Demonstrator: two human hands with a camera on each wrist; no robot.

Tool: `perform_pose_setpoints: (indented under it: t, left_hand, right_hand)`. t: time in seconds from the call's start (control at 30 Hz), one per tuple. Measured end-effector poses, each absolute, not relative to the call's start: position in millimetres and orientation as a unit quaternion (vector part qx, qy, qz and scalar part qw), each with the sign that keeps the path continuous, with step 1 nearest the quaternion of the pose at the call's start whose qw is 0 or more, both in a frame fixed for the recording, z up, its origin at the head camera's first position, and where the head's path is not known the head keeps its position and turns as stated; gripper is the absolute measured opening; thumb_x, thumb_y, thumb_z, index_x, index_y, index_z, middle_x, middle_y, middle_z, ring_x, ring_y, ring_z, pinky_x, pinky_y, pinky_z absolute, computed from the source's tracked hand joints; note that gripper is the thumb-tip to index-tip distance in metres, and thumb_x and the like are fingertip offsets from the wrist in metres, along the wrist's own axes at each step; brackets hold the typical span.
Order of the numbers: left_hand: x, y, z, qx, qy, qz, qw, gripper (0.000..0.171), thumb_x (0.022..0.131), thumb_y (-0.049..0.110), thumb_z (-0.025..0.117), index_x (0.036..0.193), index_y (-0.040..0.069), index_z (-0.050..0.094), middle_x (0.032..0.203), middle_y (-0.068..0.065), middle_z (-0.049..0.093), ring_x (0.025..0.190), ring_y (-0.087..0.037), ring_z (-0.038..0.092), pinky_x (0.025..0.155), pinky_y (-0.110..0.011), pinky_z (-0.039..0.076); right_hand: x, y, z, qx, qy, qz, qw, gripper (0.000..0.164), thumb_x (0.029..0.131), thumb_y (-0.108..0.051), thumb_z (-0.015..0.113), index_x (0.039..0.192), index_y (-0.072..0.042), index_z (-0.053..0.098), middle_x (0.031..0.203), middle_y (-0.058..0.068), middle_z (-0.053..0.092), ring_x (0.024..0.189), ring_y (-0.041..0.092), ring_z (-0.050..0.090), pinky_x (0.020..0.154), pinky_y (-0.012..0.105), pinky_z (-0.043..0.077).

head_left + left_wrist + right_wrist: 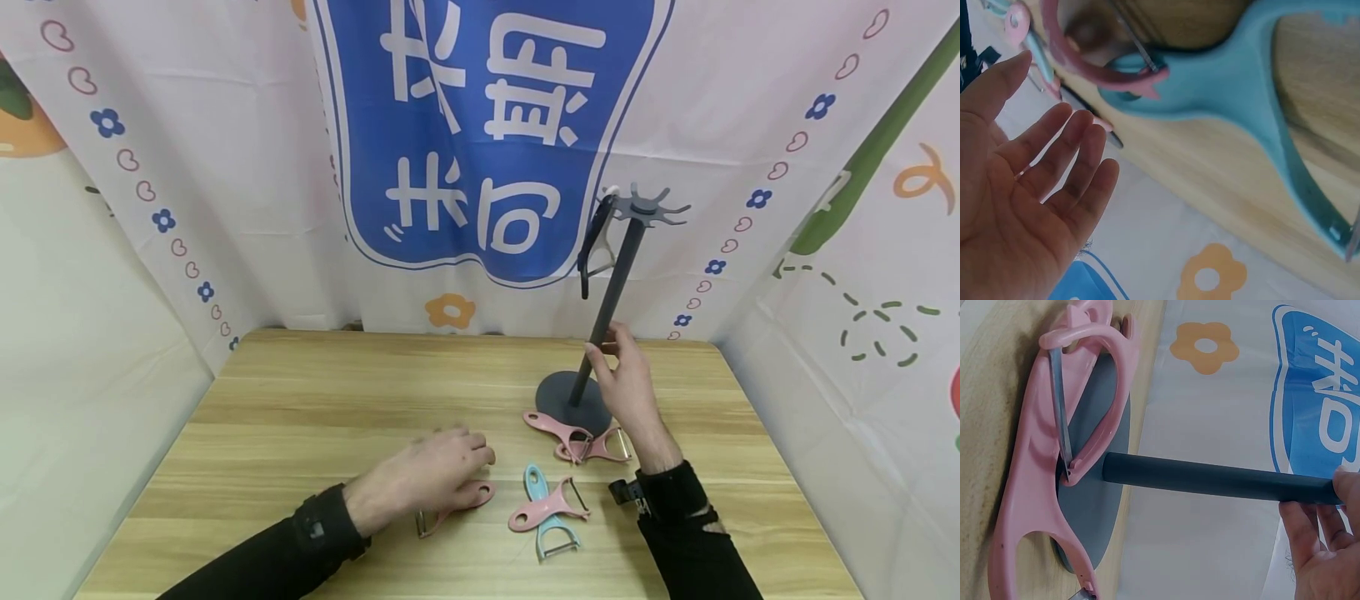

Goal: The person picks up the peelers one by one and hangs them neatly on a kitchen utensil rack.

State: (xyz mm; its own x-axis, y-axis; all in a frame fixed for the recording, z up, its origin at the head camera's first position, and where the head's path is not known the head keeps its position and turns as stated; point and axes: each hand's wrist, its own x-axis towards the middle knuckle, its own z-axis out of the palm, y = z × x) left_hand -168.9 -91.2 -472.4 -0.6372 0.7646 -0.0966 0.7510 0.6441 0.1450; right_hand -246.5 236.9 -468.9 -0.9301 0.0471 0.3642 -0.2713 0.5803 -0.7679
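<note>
- The right hand (pixel 630 379) grips the stand (pixel 615 287), thumb on one side of its pole and fingers on the other.
- The stand is near the far edge of the table (pixel 300 400), right of the middle; its round base (pixel 551 396) rests on the wood.
- A black-handled peeler (pixel 595 229) hangs from the hooks (pixel 643 206) on the stand's left side, with pale parts next to it; whether those belong to a second peeler I cannot tell.
- The left hand (pixel 431 467) holds nothing, its fingers loosely bent and spread a little, left of the stand and toward the table's near edge.
- Partly hidden under that hand is a pink peeler (pixel 474 497); the left wrist view shows its blade end across the handle of a blue peeler (pixel 1216 87).
- Between the left hand and the right sleeve (pixel 693 550), another pink peeler (pixel 551 505) lies crosswise over another blue one (pixel 536 482).
- Two more pink peelers (pixel 551 426) overlap at the near side of the base.
- White cloth (pixel 262 167) with a blue printed panel (pixel 472 237) hangs behind the table's far edge.
</note>
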Motion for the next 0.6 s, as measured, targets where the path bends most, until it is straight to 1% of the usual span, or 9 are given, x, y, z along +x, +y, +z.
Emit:
perform_pose_setpoints:
  t: [0.13,0.23,0.3,0.37,0.53,0.6]
  left_hand:
    - [-167.1,-91.1,-476.1,0.429,0.9,0.027,0.073,0.03,0.114,0.043,0.079,0.126,0.015,0.082,0.107,0.005,0.074,0.093,-0.011,0.058,0.079,-0.028,0.054]
    - [-165.2,-91.4,-476.8,0.422,0.902,0.008,0.086,0.033,0.108,0.043,0.087,0.123,0.015,0.08,0.104,0.005,0.071,0.09,-0.011,0.054,0.074,-0.026,0.047]
    - [-164.2,-90.9,-476.4,0.414,0.905,-0.006,0.1,0.038,0.103,0.043,0.092,0.124,0.013,0.08,0.104,0.005,0.07,0.09,-0.011,0.054,0.072,-0.025,0.047]
    - [-163.4,-90.1,-476.0,0.402,0.909,-0.021,0.112,0.045,0.098,0.044,0.096,0.126,0.012,0.08,0.105,0.004,0.07,0.091,-0.01,0.055,0.07,-0.025,0.048]
    - [-162.7,-88.1,-477.0,0.38,0.916,-0.037,0.124,0.048,0.097,0.045,0.098,0.127,0.011,0.08,0.104,0.003,0.07,0.089,-0.01,0.056,0.068,-0.025,0.049]
    - [-162.8,-88.2,-477.4,0.375,0.918,-0.033,0.126,0.046,0.098,0.043,0.097,0.125,0.01,0.08,0.102,0.003,0.07,0.088,-0.01,0.056,0.067,-0.025,0.05]
  right_hand:
    - [-246.7,236.9,-469.0,0.064,-0.871,0.455,0.174,0.042,0.121,-0.014,0.068,0.158,0.001,0.056,0.145,0.031,0.068,0.139,0.056,0.073,0.108,0.078,0.068]
    - [-247.0,236.8,-469.2,0.063,-0.871,0.456,0.171,0.042,0.121,-0.014,0.067,0.159,0.002,0.056,0.146,0.031,0.068,0.14,0.055,0.072,0.108,0.078,0.068]
    - [-247.0,236.8,-469.2,0.063,-0.872,0.455,0.17,0.042,0.122,-0.014,0.067,0.159,0.002,0.055,0.147,0.031,0.068,0.141,0.055,0.072,0.109,0.078,0.068]
    - [-247.0,237.0,-469.3,0.063,-0.872,0.454,0.17,0.042,0.122,-0.014,0.066,0.159,0.002,0.055,0.148,0.031,0.068,0.141,0.055,0.072,0.109,0.078,0.068]
    - [-247.4,237.2,-469.6,0.063,-0.872,0.455,0.169,0.042,0.122,-0.013,0.066,0.159,0.002,0.055,0.148,0.031,0.068,0.14,0.055,0.072,0.109,0.078,0.068]
    - [-247.5,237.3,-469.6,0.063,-0.871,0.456,0.169,0.042,0.122,-0.013,0.066,0.159,0.002,0.055,0.147,0.031,0.068,0.14,0.055,0.072,0.109,0.078,0.068]
